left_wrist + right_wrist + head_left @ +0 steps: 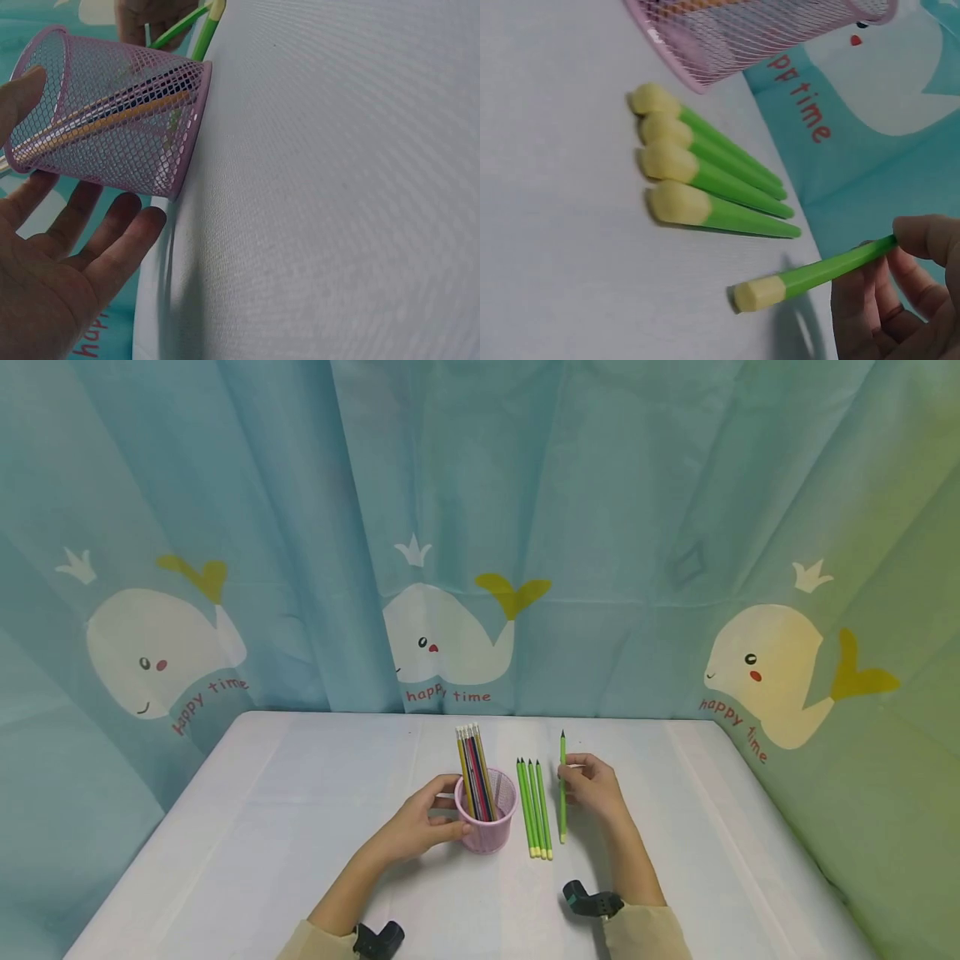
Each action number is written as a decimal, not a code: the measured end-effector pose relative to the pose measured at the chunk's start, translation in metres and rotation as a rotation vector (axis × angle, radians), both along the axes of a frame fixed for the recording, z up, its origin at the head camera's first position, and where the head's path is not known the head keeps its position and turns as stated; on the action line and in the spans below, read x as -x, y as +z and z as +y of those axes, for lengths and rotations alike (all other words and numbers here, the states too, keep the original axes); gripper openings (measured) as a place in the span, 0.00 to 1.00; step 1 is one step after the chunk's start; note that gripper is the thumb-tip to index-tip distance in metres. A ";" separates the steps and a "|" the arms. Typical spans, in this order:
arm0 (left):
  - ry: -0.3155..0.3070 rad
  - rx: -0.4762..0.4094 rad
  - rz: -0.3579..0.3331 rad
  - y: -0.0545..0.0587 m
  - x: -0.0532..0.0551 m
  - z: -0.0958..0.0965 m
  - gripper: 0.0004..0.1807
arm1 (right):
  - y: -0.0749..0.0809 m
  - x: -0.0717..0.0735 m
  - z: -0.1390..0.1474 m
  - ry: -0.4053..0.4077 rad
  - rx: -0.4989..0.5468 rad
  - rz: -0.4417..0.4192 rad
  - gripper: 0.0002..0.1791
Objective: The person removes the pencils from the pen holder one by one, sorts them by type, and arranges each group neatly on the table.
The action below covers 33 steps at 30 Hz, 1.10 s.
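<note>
right fingers (847,307) pinch green pencil (825,272) | four green pencils (727,184) near | mesh cup (742,45), contents unclear

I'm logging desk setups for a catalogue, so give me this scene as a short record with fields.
Left hand: around the pink round mesh cup, thumb and fingers on different sides
Right hand: pinches a slim green pencil with pale yellow end, dark tip pointing away from the person
Cup contents: bundle of multicoloured pencils, leaning, pale ends up
Row: four matching green pencils, lying side by side between cup and right hand
Surface: white cloth-like tabletop
Backdrop: blue-green curtain with white whales
</note>
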<state>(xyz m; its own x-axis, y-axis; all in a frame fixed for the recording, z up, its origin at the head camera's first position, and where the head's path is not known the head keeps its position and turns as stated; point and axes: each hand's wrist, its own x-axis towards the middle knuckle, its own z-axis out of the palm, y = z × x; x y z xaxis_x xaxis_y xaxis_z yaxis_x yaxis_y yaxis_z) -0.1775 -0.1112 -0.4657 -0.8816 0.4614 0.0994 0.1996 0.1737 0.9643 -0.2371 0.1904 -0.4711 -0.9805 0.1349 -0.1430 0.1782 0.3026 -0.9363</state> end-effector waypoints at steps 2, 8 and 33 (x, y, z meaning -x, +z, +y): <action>0.001 0.000 0.001 0.000 0.000 0.000 0.35 | -0.003 0.000 -0.001 0.003 -0.035 -0.015 0.17; 0.005 0.004 -0.003 0.002 0.000 0.000 0.35 | -0.009 0.000 -0.003 -0.001 -0.098 -0.051 0.18; 0.010 0.004 -0.003 0.000 0.000 -0.001 0.36 | 0.019 -0.012 -0.006 0.348 0.037 0.129 0.24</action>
